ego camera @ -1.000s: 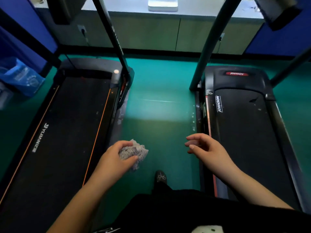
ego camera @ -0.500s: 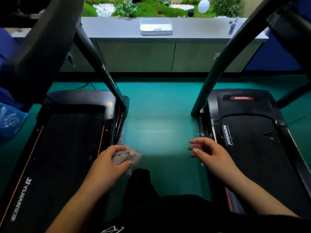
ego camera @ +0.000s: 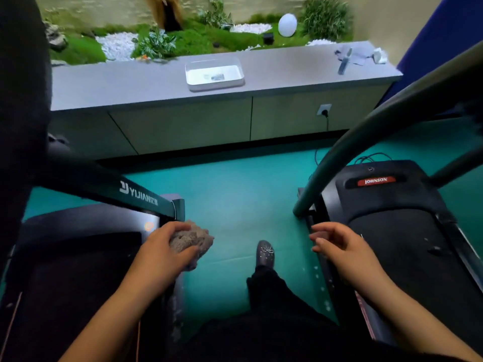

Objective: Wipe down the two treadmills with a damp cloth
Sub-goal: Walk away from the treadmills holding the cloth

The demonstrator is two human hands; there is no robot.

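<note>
Left hand [ego camera: 162, 246] grips a balled-up cloth [ego camera: 194, 237], fingers curled over it. The left treadmill [ego camera: 78, 257] sits just beside and below the grip, its frame bar [ego camera: 125, 192] just above. Right hand [ego camera: 339, 246] is loose and empty (over the right treadmill [ego camera: 397, 231] edge). Probably best to spread the wad and press it flat.

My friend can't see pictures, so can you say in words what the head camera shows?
A person's left hand grips a crumpled grey cloth at the left treadmill edge, while the empty right hand hovers by the Johnson treadmill. Green floor and one shoe lie between the machines, with a grey counter ahead.
</note>
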